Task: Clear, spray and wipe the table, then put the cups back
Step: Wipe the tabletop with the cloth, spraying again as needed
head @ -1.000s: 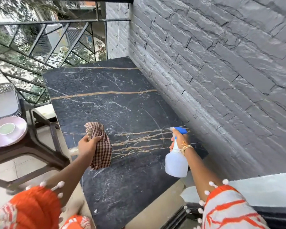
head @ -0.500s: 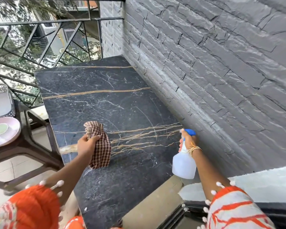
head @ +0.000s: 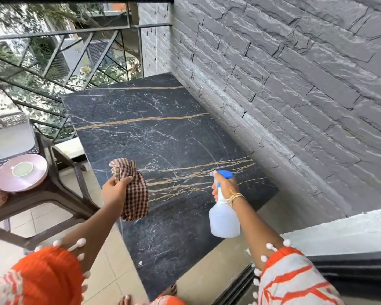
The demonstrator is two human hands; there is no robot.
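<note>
cloth and bottle held over the dark table

both hands have barely shifted since the earlier frames; the cloth sits in the same fist and the bottle has slid only a little toward the table's right edge, while the view has tilted so the railing and chair show more at the left.

left hand, just left of centre, has its fingers curled tight around a bunched checked cloth, which hangs down from the fist over the left edge of the table. whether the cloth's lower end touches the top, i cannot tell.

right hand, right of centre, is wrapped around the neck of a spray bottle, fingers at the blue trigger head, nozzle pointing left across the table. the white body hangs below the wrist, over the table's near right corner.

the table is dark marble with tan and white veins, running from lower centre up to the middle of the frame, its right side along a grey stone wall. faint curved streaks show on the top.

at the left edge of the frame, a pink plate with a cup on it rests on a brown chair, well apart from the table. a black railing fills the upper left.
</note>
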